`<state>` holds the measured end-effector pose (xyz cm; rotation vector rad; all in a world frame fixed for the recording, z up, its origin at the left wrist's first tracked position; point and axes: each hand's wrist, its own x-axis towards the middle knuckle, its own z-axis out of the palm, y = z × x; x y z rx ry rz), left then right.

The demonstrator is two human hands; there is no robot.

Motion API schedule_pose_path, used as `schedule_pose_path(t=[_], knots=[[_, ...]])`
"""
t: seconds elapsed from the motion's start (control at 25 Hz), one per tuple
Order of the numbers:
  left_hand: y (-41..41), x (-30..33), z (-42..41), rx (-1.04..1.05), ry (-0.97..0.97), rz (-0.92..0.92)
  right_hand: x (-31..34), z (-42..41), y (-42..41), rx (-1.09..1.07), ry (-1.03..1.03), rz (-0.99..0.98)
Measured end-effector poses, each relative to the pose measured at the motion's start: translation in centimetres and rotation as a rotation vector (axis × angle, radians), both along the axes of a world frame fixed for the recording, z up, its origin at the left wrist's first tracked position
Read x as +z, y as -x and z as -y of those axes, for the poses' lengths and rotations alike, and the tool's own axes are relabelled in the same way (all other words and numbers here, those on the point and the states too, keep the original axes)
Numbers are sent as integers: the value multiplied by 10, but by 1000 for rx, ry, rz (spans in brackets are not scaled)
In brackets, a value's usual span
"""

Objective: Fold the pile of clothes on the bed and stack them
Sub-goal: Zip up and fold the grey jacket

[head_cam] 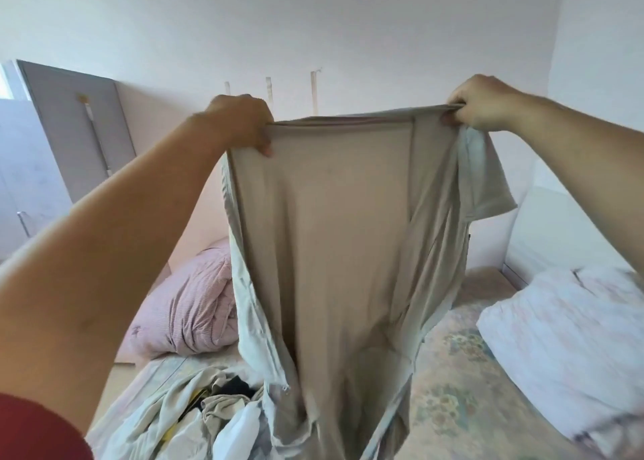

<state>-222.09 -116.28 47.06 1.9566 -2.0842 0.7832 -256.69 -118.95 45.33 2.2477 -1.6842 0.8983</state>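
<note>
There is one view only — a wide-angle camera on the person's head, looking forward and a little down over the bed toward the white wall beyond. It sits close: both forearms run in from the lower corners, and the raised beige garment fills the middle. The edges bow outward — the grey wardrobe at left leans with the lens.

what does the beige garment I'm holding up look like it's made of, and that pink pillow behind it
The beige garment, gripped at its top edge by the left hand and right hand, looks like a thin, soft knit, perhaps cotton jersey: matte, and it drapes in loose folds. The pink pillow seems covered in a crinkled woven fabric, perhaps seersucker, judging by its fine ribbed texture.
</note>
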Motion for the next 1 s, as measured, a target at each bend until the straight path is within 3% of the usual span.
schedule_pose_path(t=[0.12,0.36,0.52,0.72,0.84,1.0], knots=[[-12,-9,8,88,98,-113,5,3,8,-25,156,-13],[-29,-32,11,-81,-4,-348,-8,8,8,-52,176,21],[-28,-51,17,-232,-278,-465,-30,14,9,-65,87,75],[-15,-103,24,-154,-661,-499,-57,17,3,49,-290,62],[9,-170,29,-211,-825,-593,-93,27,3,61,-367,59],[42,-337,19,-189,-1021,-682,-227,47,-20,59,-539,-12]])
